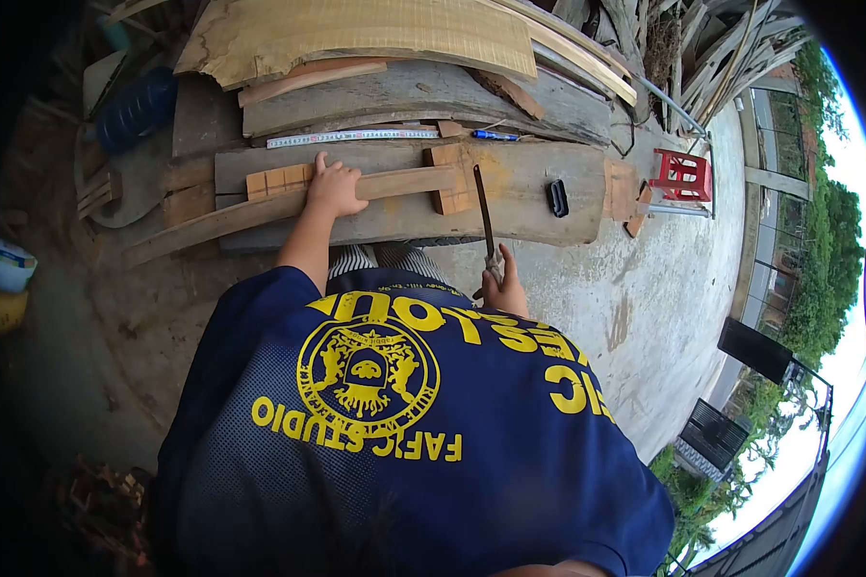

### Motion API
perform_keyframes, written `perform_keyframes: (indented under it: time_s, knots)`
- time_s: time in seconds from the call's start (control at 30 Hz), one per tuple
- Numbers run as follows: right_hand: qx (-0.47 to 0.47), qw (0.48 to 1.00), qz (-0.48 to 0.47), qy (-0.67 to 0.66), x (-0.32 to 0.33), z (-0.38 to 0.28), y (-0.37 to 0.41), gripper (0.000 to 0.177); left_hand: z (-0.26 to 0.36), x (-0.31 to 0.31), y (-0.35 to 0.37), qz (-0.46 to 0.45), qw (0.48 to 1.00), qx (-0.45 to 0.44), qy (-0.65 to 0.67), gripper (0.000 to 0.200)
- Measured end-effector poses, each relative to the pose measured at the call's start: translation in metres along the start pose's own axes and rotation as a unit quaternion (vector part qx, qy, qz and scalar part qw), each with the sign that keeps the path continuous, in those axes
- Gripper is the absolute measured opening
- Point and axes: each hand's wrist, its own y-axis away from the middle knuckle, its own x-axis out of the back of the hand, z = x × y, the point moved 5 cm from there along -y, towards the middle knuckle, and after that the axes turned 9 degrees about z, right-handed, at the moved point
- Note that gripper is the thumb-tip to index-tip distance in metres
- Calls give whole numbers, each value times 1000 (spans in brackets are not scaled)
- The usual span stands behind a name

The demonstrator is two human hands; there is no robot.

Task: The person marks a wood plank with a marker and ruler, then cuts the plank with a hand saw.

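Observation:
My left hand lies over a long wooden strip, gripping it from above with the fingers across its top. The strip rests on two wooden blocks, a left block beside my hand and a right block under its right end. In my right hand is a handsaw with a narrow dark blade, held by its handle. The blade points away from me, just right of the strip's end and apart from it. Beneath everything is a thick grey plank.
Behind lie a tape measure, a blue pen and stacked boards. A black oblong object sits on the plank's right. A red plastic stool stands further right, a blue bottle far left.

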Motion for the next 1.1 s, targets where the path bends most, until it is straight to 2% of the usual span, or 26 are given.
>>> perform_keyframes:
  time_s: [0.03,0.17,0.23,0.3,0.33,0.37,0.43,0.5,0.67,0.7,0.77,0.8,0.83,0.87,0.9,0.97,1.03,1.07,1.1]
  knots:
    - [5,998,58,2,2,1,4,55,1,0,1,0,1000,-9,-8,50]
    - [-44,998,35,-34,-3,11,9,55,2,5,3,34,999,5,8,49]
    - [-41,996,47,-60,-5,16,13,53,3,6,3,42,999,4,10,51]
    - [-7,994,72,-84,-8,19,18,52,-1,-1,4,71,997,27,15,57]
    - [-21,991,81,-100,-9,22,20,48,-1,-5,6,106,994,13,4,62]
    - [-31,989,87,-115,-11,26,22,48,3,-1,7,102,995,-3,-6,62]
    - [-34,988,116,-98,-14,32,23,43,10,4,11,78,997,21,-16,64]
    - [14,974,162,-157,-13,22,27,31,15,3,13,69,996,13,-52,65]
    - [112,951,219,-184,-23,17,14,27,12,-13,17,96,993,37,-54,63]
    - [104,949,223,-198,-28,20,11,27,12,-12,17,100,993,40,-51,63]
    - [124,959,253,-21,-36,21,6,28,17,-10,21,110,992,21,-59,57]
    - [88,975,199,36,-44,26,-1,29,17,-10,22,124,991,19,-51,53]
    - [81,975,203,23,-46,30,-1,29,18,-8,24,139,989,19,-42,49]
    - [83,980,178,36,-50,34,-3,29,19,-6,26,147,989,-2,-28,41]
    - [88,983,151,50,-54,37,-6,28,21,-4,28,149,988,-7,-38,41]
    - [101,980,170,10,-43,38,-11,27,22,-7,31,135,990,-4,-44,35]
    - [196,960,199,0,-22,32,-23,24,24,-8,37,131,990,9,-54,31]
    - [162,976,141,44,-16,31,-30,23,26,-11,37,129,990,24,-54,27]
    - [162,976,138,41,-14,38,-40,23,28,-14,36,127,990,26,-57,27]
